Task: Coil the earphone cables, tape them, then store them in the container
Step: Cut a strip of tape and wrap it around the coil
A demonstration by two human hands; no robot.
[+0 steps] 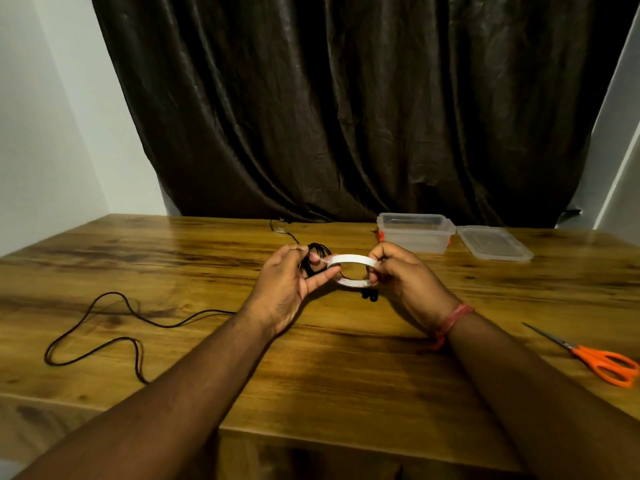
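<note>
We see the coiled earphone cable (317, 252), a small black bundle, held above the middle of the table (346, 358) in the left hand (289, 289), whose fingers are curled round it, while its thumb and forefinger also pinch the near edge of the tape roll (351, 271). The right hand (403, 282) grips the other side of that white ring, its fingers bent over the rim. Black earbuds (370, 296) hang just under the roll. To the left, a second dark cable (114, 327) lies loose in wide loops on the wood. Behind the hands, toward the right, stands the clear container (415, 232), open, with its lid (493, 243) lying flat just beside it. Orange-handled scissors (595, 358) rest near the right edge. A dark curtain (346, 109) hangs behind the table.
</note>
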